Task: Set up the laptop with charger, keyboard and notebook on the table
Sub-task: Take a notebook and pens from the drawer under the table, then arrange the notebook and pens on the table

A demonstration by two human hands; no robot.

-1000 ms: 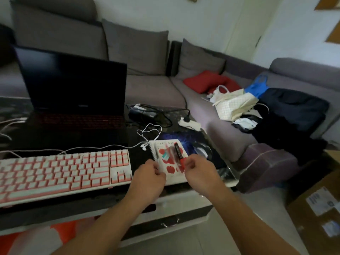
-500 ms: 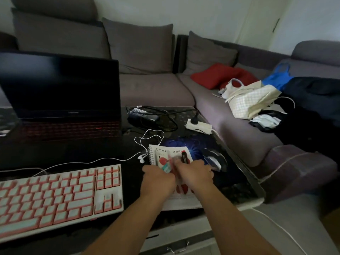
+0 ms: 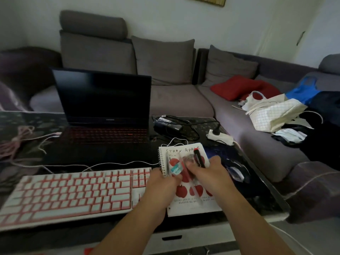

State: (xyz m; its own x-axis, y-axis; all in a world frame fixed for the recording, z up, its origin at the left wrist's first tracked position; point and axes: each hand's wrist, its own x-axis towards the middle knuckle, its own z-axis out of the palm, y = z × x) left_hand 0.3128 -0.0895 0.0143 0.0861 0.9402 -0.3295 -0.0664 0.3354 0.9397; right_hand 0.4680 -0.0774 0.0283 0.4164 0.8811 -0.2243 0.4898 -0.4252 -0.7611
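— What have your hands got?
— Your left hand (image 3: 161, 183) pinches a teal-capped item (image 3: 176, 168), blurred; your right hand (image 3: 207, 173) grips a red-and-black pen (image 3: 199, 158). Both hide the middle of the notebook (image 3: 191, 201).
— Where's that?
— Flat on the table (image 3: 265, 190), just right of the keyboard (image 3: 73, 194).
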